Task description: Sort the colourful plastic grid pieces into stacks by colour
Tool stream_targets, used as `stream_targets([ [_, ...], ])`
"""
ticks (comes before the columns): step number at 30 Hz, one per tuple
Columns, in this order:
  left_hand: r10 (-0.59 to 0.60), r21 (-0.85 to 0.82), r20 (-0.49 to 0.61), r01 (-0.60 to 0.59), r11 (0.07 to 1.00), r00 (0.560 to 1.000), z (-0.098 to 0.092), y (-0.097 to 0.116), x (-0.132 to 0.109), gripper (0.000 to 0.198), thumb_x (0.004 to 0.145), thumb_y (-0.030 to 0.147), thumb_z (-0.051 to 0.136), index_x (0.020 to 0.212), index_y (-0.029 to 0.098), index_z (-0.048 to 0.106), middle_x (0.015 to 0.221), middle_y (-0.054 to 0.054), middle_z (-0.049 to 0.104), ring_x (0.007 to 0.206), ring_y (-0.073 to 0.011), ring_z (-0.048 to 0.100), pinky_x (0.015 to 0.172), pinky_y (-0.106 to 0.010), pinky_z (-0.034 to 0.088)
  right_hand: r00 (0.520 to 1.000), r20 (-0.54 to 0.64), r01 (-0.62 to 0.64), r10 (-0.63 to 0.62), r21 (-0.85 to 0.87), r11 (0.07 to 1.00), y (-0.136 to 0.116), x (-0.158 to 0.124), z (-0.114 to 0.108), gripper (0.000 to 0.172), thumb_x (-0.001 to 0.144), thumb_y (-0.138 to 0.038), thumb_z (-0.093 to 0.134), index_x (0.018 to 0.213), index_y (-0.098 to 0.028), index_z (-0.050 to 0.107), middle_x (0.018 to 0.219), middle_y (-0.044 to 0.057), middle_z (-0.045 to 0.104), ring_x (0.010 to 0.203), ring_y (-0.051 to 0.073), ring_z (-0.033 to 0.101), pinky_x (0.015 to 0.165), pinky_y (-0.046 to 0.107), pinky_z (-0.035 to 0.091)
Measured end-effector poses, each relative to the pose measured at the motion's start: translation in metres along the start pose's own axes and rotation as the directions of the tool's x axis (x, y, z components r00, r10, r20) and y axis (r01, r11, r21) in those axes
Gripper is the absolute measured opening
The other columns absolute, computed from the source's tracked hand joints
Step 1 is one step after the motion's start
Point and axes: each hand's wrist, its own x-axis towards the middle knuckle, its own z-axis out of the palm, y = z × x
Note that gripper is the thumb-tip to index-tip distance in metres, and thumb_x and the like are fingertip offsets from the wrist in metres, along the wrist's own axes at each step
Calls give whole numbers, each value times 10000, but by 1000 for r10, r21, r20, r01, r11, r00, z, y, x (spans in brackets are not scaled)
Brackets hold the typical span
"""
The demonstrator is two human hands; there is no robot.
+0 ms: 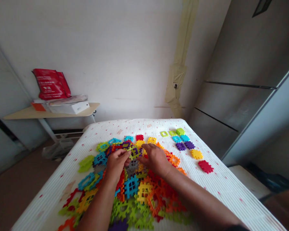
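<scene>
My left hand (117,162) is closed in a pinch on the left edge of a lime-green interlocking block (134,153) with notched edges, held over the pile. Purple shows at the block, but I cannot tell if that is a second piece behind it. Close by on the right, my right hand (156,158) has its thumb and fingers apart around the block's right side; whether they touch it is unclear. Beneath both hands spreads a heap of colourful notched blocks, among them a blue window block (131,186) and a yellow window block (144,192).
Flat pieces lie in a loose row on the right of the table: purple (180,146), yellow (197,154) and red (205,166). A side table (93,109) with a red bag (50,84) stands back left. A grey cabinet (236,96) rises at right.
</scene>
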Motion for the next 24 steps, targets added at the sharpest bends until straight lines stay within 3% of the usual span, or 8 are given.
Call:
stream_targets([
  [4, -46, -108, 22, 48, 993, 999, 1, 4, -3, 371, 529, 457, 725, 687, 142, 607, 502, 7, 576, 470, -127, 540, 447, -220, 391, 1000, -27, 11, -10, 33, 999, -4, -2, 6, 406, 829, -446, 541, 1116, -160, 537, 1000, 111, 623, 945, 222, 576, 784, 307, 446],
  [10, -12, -101, -17, 10, 995, 1000, 2, 5, -5, 347, 538, 437, 731, 665, 132, 624, 528, 29, 547, 442, -86, 480, 404, -196, 335, 997, -83, 1, 1, 26, 1000, -13, -4, 12, 435, 803, -470, 570, 1101, -158, 514, 976, 106, 599, 914, 228, 567, 766, 314, 454],
  [17, -1, -73, 38, 4, 997, 999, 6, 5, -8, 346, 569, 458, 713, 650, 133, 624, 505, 14, 558, 475, -103, 506, 427, -199, 322, 997, -77, -7, 13, 79, 997, -15, -4, 17, 392, 799, -381, 586, 1118, -163, 514, 991, 97, 588, 920, 211, 561, 783, 302, 448],
  [21, 2, -69, 39, 1, 998, 999, 7, 7, -8, 440, 591, 498, 690, 828, 130, 652, 647, -32, 652, 497, -105, 522, 425, -202, 330, 997, -58, -47, 53, 107, 993, 8, 9, 13, 375, 799, -349, 576, 1136, -189, 538, 1032, 79, 594, 917, 185, 579, 789, 268, 436],
  [24, 11, -93, 28, -8, 996, 1000, 6, 5, -6, 498, 592, 521, 679, 897, 129, 647, 748, -63, 683, 510, -104, 526, 427, -204, 336, 966, -64, -249, 248, -6, 968, 48, 31, 10, 381, 799, -359, 568, 1135, -179, 564, 1042, 91, 609, 915, 189, 593, 788, 260, 427],
])
